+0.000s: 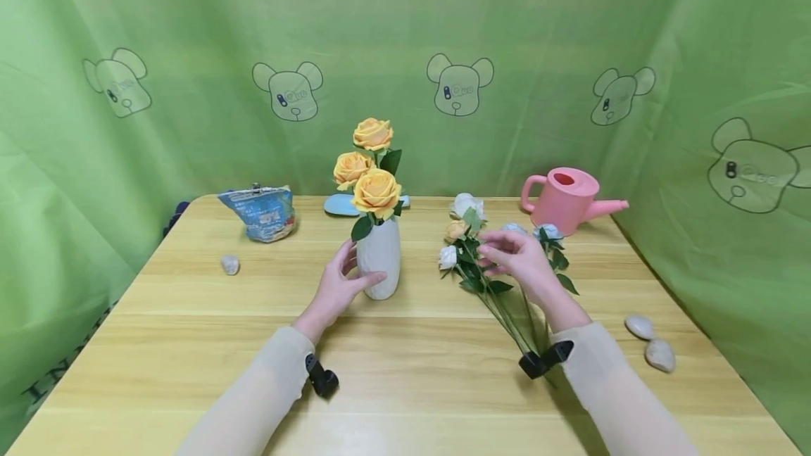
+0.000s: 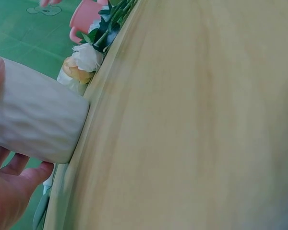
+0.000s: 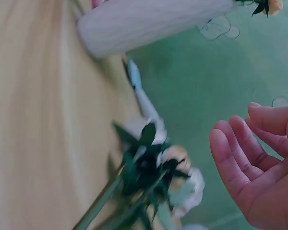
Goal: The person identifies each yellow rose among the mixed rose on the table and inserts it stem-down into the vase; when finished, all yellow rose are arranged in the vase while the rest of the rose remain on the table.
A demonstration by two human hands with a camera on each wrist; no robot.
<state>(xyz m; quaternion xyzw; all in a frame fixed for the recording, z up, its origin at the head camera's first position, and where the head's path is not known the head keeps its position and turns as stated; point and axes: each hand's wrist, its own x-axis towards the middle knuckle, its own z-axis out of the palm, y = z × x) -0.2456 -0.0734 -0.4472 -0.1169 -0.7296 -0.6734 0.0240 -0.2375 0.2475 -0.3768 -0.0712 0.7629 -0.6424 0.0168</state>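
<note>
A white textured vase (image 1: 381, 259) stands upright on the wooden table, with several yellow roses (image 1: 376, 193) rising from its mouth. My left hand (image 1: 336, 290) holds it from the left side, thumb across the front and fingers behind. In the left wrist view, thumb and fingers lie on opposite sides of the vase (image 2: 43, 112). Over the loose flowers on the right hovers my right hand (image 1: 522, 260), its fingers relaxed and holding nothing in the right wrist view. Beneath it lie a white rose (image 1: 467, 205), a small white bloom (image 1: 448, 257), pale blue flowers (image 1: 548, 232) and green stems (image 1: 507, 319).
A pink watering can (image 1: 566, 204) stands at the back right. Behind the vase lies a light-blue tool (image 1: 341, 205), partly hidden. To the left are a blue bag (image 1: 267, 215) with a clip and a stone (image 1: 230, 264); two stones (image 1: 660, 355) lie near the right edge.
</note>
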